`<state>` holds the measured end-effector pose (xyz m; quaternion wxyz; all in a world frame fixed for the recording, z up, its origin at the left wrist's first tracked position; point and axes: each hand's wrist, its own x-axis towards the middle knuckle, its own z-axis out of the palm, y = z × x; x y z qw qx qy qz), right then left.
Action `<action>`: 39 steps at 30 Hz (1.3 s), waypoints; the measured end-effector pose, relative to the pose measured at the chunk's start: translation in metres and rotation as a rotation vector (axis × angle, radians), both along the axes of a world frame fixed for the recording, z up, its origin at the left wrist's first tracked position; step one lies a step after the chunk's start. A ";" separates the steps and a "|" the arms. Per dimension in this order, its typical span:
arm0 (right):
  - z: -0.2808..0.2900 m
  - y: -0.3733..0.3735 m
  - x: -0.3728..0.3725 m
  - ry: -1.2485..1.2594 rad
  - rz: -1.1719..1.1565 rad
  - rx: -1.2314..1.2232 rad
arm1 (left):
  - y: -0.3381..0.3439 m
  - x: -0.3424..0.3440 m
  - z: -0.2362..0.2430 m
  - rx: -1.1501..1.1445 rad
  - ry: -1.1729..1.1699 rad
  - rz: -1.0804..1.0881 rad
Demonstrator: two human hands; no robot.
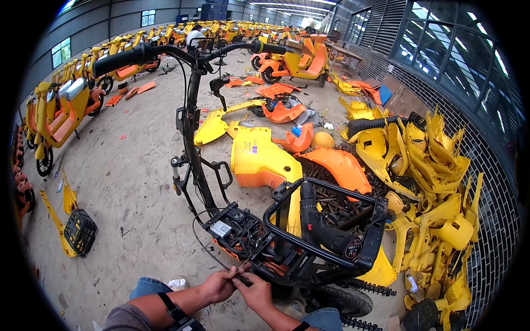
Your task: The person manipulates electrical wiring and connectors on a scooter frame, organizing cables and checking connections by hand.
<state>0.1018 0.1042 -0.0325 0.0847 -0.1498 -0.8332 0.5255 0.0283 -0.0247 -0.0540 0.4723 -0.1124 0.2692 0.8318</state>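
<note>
Just below a stripped black scooter frame [193, 138], my left hand [220, 284] and my right hand [255, 289] meet, fingers closed on a thin dark cable [201, 243] and a small metal piece too small to name. The cable loops up beside an exposed electronics tray [223, 226] with a silver box. A black power tool [342, 245] lies within the rear rack [381, 231], to the right of my hands. The handlebar [121, 60] rises at the top left of the frame.
Rows of yellow-orange scooters [63, 110] line the left and back, with a person [196, 38] among them. Loose panels [254, 154], metal scrap [359, 207] and a pile of yellow parts [452, 231] lie ahead and right, by a brick wall [491, 220]. A black crate [80, 231] lies at left.
</note>
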 end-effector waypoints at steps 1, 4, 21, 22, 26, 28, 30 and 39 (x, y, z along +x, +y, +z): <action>0.001 0.000 0.000 -0.028 -0.016 -0.024 | 0.001 0.001 0.005 -0.002 -0.005 -0.007; 0.005 -0.002 0.001 -0.016 -0.015 0.008 | -0.003 0.002 0.001 0.004 0.024 -0.017; 0.013 0.004 -0.004 0.203 0.024 0.194 | -0.004 -0.003 0.003 0.020 0.063 -0.047; 0.013 0.005 -0.006 0.224 0.024 0.194 | -0.004 -0.006 0.005 0.024 0.075 -0.046; 0.017 0.008 -0.007 0.214 0.058 0.207 | -0.005 -0.008 0.005 0.029 0.076 -0.049; 0.016 0.009 -0.007 0.233 0.065 0.227 | -0.005 -0.009 0.004 0.025 0.076 -0.048; 0.015 0.011 -0.009 0.285 0.060 0.245 | -0.005 -0.011 0.002 0.018 0.082 -0.041; 0.024 0.015 -0.011 0.220 0.072 0.200 | -0.005 -0.021 0.002 -0.034 0.139 -0.045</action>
